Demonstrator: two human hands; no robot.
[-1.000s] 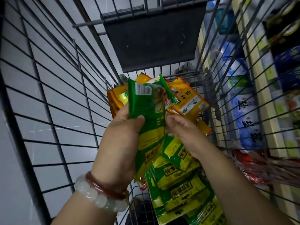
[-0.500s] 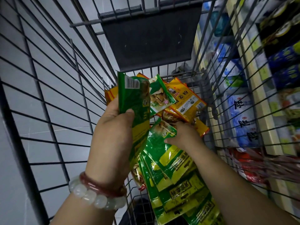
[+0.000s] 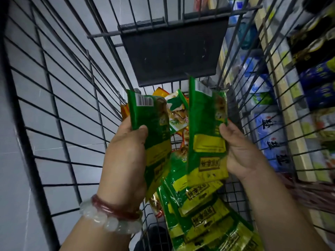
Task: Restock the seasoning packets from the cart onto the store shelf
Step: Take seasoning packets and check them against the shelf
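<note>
Light, thin, floppy foil pouches, glossy and likely slippery, so best pinched flat across the lower half with thumb in front and fingers behind, not by a corner. Left hand (image 3: 126, 156) curled round a small stack of green seasoning packets (image 3: 154, 131), thumb pressed on the front face, barcode end standing upward and the lower ends fanning out below the palm. Right hand (image 3: 241, 153) gripping a second green packet (image 3: 206, 134) by its right edge, thumb on the front, packet held upright just beside the left stack, apart from it by a narrow gap. Both lifted above the wire cart (image 3: 59, 109), over the loose green packets (image 3: 201, 211) lying overlapped in the basket directly beneath the wrists. Orange packets (image 3: 159, 92) showing behind, near the cart's dark flap (image 3: 172, 55). Store shelf (image 3: 282, 82) off to the right beyond the cart's side wires, blurred, stocked with blue and white bags. Probably gathering a handful before the reach to the shelf; stack likely to slide apart if the grip slackens.
</note>
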